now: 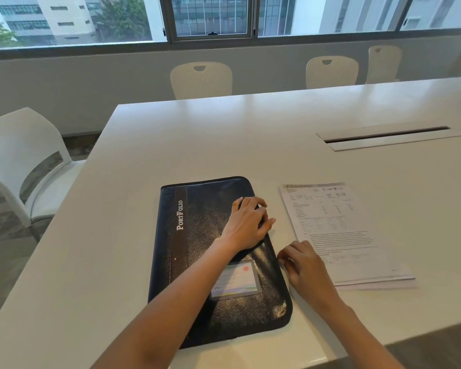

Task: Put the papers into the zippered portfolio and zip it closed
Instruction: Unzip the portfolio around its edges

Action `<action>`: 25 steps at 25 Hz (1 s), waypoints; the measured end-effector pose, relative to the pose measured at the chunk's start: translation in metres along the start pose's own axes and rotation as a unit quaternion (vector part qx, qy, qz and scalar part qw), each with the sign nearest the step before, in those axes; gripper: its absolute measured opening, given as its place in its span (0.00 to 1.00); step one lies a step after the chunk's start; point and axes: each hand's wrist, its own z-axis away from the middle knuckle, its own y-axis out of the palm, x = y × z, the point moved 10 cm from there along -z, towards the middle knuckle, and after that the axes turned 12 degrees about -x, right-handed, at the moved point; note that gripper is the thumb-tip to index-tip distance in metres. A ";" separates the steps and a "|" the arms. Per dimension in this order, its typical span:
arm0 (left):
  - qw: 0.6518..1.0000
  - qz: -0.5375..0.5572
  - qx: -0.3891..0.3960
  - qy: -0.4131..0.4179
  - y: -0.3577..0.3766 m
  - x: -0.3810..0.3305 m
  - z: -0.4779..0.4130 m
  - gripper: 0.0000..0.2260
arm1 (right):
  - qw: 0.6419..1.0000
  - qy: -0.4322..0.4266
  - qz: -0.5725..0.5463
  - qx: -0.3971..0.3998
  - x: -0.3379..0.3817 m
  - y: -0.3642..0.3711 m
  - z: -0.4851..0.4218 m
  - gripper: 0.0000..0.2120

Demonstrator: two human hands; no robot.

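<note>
- Your left hand [246,225] lies spread on the closed portfolio [197,262], mid-frame, gripping nothing.
- Your right hand [302,265] pinches something at its right edge; papers [357,222] lie just right.

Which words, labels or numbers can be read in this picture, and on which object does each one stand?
"PortFolio": white letters running up the grey strip on the cover of the dark portfolio.
Card in the clear window on the cover: print and a red mark, too blurred to read.
Papers on the table, right of the portfolio: a heading, table rows and paragraphs, all too small to read.
No other readable text.
</note>
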 end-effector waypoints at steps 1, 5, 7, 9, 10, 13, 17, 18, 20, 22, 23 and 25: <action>1.000 0.003 0.000 -0.003 -0.001 0.001 -0.001 0.17 | 1.000 0.001 -0.004 0.001 0.001 -0.004 0.007 0.03; 1.000 -0.007 0.004 -0.017 0.000 0.007 -0.006 0.18 | 1.000 0.011 -0.016 0.017 0.004 -0.020 0.035 0.05; 1.000 -0.010 0.002 -0.023 0.001 0.010 -0.008 0.17 | 0.999 0.016 -0.018 0.024 0.004 -0.030 0.051 0.06; 1.000 -0.006 0.004 -0.029 0.003 0.012 -0.010 0.17 | 0.999 0.029 -0.022 0.030 0.005 -0.036 0.067 0.07; 0.999 -0.006 0.005 -0.031 0.004 0.013 -0.011 0.17 | 0.998 0.037 -0.025 0.032 0.006 -0.038 0.073 0.07; 0.999 -0.009 0.007 -0.031 0.005 0.013 -0.011 0.17 | 0.998 0.046 -0.017 0.031 0.015 -0.038 0.086 0.09; 0.999 -0.035 -0.012 -0.030 0.004 0.013 -0.010 0.16 | 0.998 0.049 -0.015 0.028 0.028 -0.035 0.096 0.09; 0.998 -0.044 -0.017 -0.031 0.004 0.013 -0.010 0.16 | 0.998 0.050 -0.019 0.024 0.030 -0.035 0.099 0.09; 0.998 -0.054 -0.024 -0.033 0.004 0.013 -0.010 0.16 | 0.998 0.048 -0.026 0.014 0.039 -0.031 0.104 0.09; 0.997 -0.063 -0.027 -0.032 0.003 0.013 -0.010 0.16 | 0.998 0.043 -0.042 0.014 0.051 -0.022 0.105 0.07; 0.997 -0.066 -0.025 -0.033 0.002 0.013 -0.010 0.17 | 0.998 0.037 -0.044 0.018 0.057 -0.018 0.105 0.06; 0.997 -0.067 -0.016 -0.037 0.000 0.010 -0.008 0.17 | 0.998 0.029 -0.047 0.026 0.061 -0.013 0.106 0.05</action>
